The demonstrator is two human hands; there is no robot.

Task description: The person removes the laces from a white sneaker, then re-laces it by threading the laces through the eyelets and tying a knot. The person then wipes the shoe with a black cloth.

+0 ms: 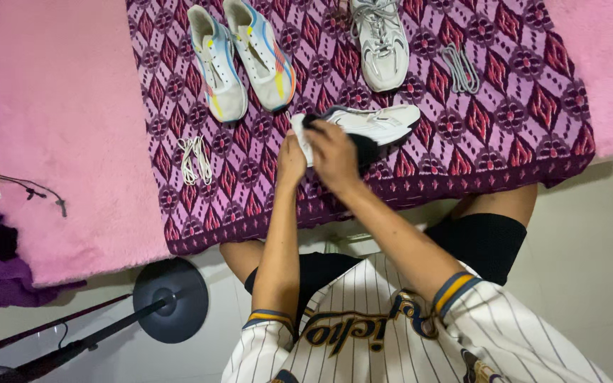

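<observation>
Your two hands meet on one white sneaker at the near edge of the patterned cloth.

Your right hand (333, 152) is curled over the heel end of the white-and-black sneaker (374, 125), fingers closed on it; your left hand (292, 157) pinches the pale edge beside it, though how tightly is hidden. That shoe lies on its side close to the near hem of the purple diamond-patterned cloth (533, 106), so a hard tug could drag it off the edge or bunch the fabric. Farther out, loose white laces (194, 159) lie left, grey laces (460, 69) right, with the colourful pair of sneakers (239, 55) and a grey-white sneaker (381, 41) beyond; a sweeping elbow or shifting cloth might tangle or scatter them.
</observation>
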